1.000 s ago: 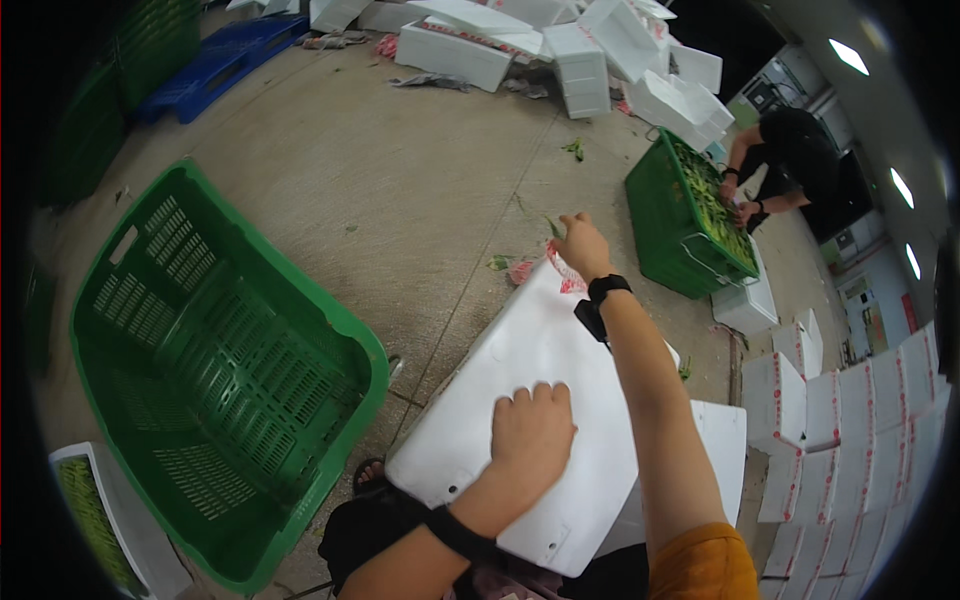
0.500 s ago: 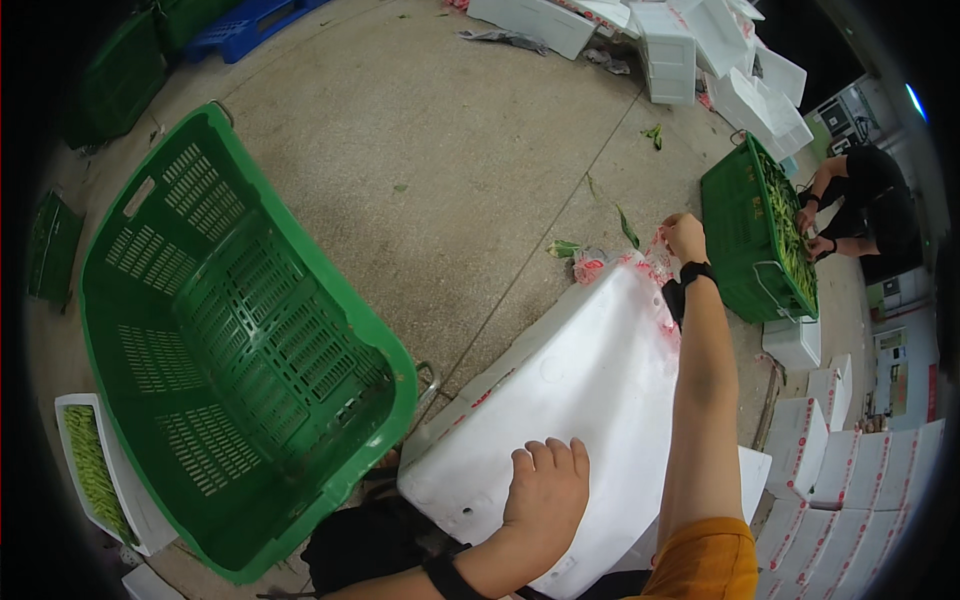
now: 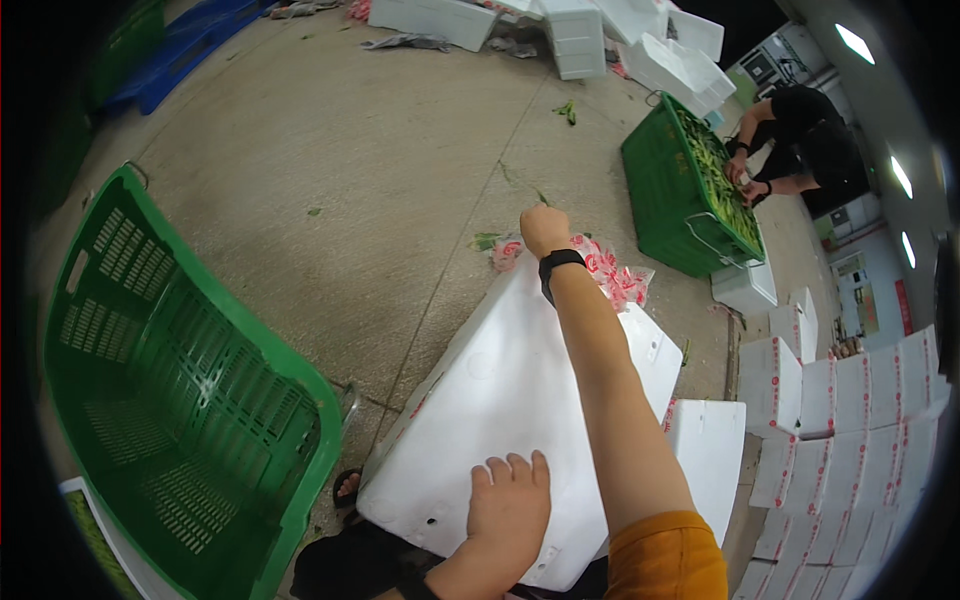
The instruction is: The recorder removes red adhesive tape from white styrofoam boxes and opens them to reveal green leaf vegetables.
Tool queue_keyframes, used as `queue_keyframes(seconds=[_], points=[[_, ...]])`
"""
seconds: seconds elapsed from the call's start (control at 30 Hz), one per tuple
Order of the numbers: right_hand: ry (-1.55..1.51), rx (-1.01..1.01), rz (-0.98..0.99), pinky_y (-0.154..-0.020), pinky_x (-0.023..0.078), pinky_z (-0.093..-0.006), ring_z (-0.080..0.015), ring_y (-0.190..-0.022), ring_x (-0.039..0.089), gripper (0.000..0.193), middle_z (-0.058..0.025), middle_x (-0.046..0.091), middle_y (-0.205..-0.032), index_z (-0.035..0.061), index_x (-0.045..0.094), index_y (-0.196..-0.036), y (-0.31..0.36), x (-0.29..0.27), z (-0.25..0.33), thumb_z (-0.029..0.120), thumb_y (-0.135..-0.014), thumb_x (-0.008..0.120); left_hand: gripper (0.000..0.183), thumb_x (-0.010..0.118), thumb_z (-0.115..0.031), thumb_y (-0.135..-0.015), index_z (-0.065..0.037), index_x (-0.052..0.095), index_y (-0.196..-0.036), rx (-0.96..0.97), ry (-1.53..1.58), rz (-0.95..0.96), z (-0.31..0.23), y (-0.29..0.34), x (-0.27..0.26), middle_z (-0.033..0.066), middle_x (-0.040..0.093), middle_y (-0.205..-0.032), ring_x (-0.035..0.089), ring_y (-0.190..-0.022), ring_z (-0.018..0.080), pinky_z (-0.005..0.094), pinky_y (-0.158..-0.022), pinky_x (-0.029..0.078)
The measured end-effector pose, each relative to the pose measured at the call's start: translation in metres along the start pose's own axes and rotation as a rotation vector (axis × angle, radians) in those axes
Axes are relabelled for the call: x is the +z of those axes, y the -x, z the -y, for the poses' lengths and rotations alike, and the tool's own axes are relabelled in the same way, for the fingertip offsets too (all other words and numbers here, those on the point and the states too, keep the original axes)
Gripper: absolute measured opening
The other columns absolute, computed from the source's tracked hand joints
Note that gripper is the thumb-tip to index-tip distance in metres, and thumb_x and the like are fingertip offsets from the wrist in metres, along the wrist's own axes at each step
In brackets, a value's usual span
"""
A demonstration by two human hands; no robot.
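Note:
A large white foam box (image 3: 470, 400) stretches away in front of me, its broad smooth face up. Red-printed clear plastic film (image 3: 615, 275) lies crumpled over its far end. At that far end, between bunches of the film, my right hand (image 3: 545, 230) is closed in a fist. Its fingertips are turned away, so what they grip is hidden. My left hand (image 3: 508, 510) rests on the near part of the box, fingers stretched out and holding nothing.
An empty green crate (image 3: 205, 375) stands tilted at left. A green crate of leafy vegetables (image 3: 665, 185) is at far right, a co-worker's hands (image 3: 745, 180) over it. White boxes (image 3: 835, 400) are stacked at right; foam boxes (image 3: 575, 45) lie heaped at the back.
My right hand has moved left along the far end of the box, from the film's right side. My left hand stays on the box. The view has swung to the right.

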State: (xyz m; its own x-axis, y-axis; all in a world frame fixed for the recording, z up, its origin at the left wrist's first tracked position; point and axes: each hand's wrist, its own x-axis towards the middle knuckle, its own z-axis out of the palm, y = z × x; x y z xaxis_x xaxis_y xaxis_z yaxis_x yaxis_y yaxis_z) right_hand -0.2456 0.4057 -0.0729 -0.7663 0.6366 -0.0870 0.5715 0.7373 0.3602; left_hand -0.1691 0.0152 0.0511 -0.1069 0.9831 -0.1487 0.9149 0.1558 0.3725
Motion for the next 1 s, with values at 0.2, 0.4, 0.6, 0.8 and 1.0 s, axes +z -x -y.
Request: queue_keyframes(seconds=[0.2, 0.4, 0.6, 0.8, 1.0], points=[[-0.229, 0.355, -0.257, -0.065, 0.050, -0.0425, -0.0344, -0.074, 0.062, 0.016, -0.0193, 0.062, -0.081, 0.0017, 0.065, -0.073, 0.029, 0.020, -0.079, 0.012, -0.072, 0.053, 0.045, 0.051, -0.014, -0.077, -0.003, 0.046, -0.120, 0.044, 0.129, 0.201, 0.007, 0.006, -0.015, 0.0191, 0.053, -0.109, 0.050, -0.100, 0.0345, 0.0451, -0.084, 0.036], [-0.251, 0.829, -0.461, -0.069, 0.049, -0.0424, -0.0353, -0.080, 0.060, 0.015, -0.0191, 0.060, -0.085, 0.0027, 0.062, -0.078, 0.099, 0.014, -0.147, 0.014, -0.077, 0.053, 0.059, 0.067, -0.028, -0.067, -0.005, 0.047, -0.118, 0.090, -0.074, -0.017, 0.007, 0.022, -0.002, 0.0083, 0.053, -0.091, 0.050, -0.087, 0.0224, 0.0353, -0.073, 0.038], [-0.206, 0.833, -0.705, -0.060, 0.047, -0.0366, -0.0290, -0.066, 0.061, 0.017, -0.0151, 0.061, -0.076, -0.0014, 0.060, -0.075, 0.215, -0.032, -0.248, 0.015, -0.077, 0.058, 0.060, 0.067, -0.029, -0.068, -0.003, 0.046, -0.118, 0.139, 0.044, 0.023, -0.010, 0.024, -0.024, 0.0079, 0.053, -0.091, 0.051, -0.087, 0.0223, 0.0354, -0.074, 0.039], [-1.557, 0.947, -0.837, -0.043, 0.038, -0.0235, -0.0100, -0.050, 0.049, 0.010, -0.0007, 0.054, -0.063, 0.0038, 0.057, -0.079, 0.339, -0.007, -0.168, 0.006, -0.083, 0.048, 0.063, 0.068, -0.028, -0.067, -0.001, 0.044, -0.118, 0.141, 0.141, -0.053, -0.018, 0.017, -0.037, 0.0111, 0.054, -0.096, 0.052, -0.088, 0.0253, 0.0369, -0.075, 0.040], [-1.971, 0.934, -0.279, -0.055, 0.041, -0.0204, -0.0063, -0.060, 0.050, 0.008, 0.0009, 0.058, -0.073, 0.0021, 0.059, -0.086, 0.484, -0.027, 0.023, 0.006, -0.081, 0.054, 0.063, 0.067, -0.028, -0.069, 0.000, 0.041, -0.120, 0.166, 0.171, 0.008, -0.010, 0.021, -0.055, 0.0177, 0.051, -0.109, 0.051, -0.098, 0.0312, 0.0393, -0.080, 0.042]])
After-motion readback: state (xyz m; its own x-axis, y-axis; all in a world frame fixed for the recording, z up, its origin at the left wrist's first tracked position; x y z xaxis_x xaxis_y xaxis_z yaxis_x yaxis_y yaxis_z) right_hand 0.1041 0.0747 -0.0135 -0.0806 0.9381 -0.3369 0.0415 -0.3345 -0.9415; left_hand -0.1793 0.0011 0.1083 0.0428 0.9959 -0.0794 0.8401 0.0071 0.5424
